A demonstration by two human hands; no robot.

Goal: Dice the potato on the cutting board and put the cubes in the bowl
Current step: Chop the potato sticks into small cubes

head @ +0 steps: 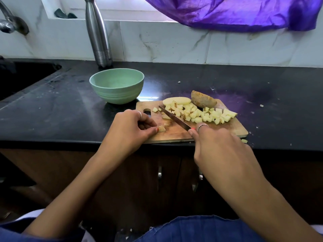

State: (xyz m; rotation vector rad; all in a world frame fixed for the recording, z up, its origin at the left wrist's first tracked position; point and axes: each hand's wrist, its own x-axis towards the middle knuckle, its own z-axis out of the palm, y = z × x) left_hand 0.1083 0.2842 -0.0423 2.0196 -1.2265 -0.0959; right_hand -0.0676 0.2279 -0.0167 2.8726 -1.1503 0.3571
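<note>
Dicing in progress: a heap of pale potato cubes [201, 113] is lying across the middle of the wooden cutting board [232, 127], right of centre in the frame.
Uncut potato: a flat slice [176, 100] and a skin-on chunk [203, 101] are sitting at the board's far edge, just behind the heap and touching it.
Single cube: one piece [161, 128] is lying apart from the heap on the near left part of the board, with a few more loose pieces just beyond it.
Left hand: the left hand [132, 127] is resting on the board's left end, fingers curled inward, the fingertips pinching that single cube.
Right hand: the right hand [220, 147] is gripping the handle of a knife [174, 117], fingers wrapped round it, the forefinger lying along the blade's spine; the handle itself is hidden under the hand.
Knife blade: it is slanting up and left from the hand, its tip sitting at the left edge of the heap.
Bowl: a pale green bowl [116, 95] is standing upright on the counter just beyond the board's upper left corner, apart from it; no cubes are showing inside.
Counter: the black counter [70, 109] is carrying the board at its near edge, with small potato scraps lying to the right.
Bottle: a steel bottle [99, 34] is standing against the tiled wall, behind the bowl.
Sink and tap: both are showing at the upper left of the frame.
Cloth: a purple cloth [244, 13] is hanging at the upper right.
</note>
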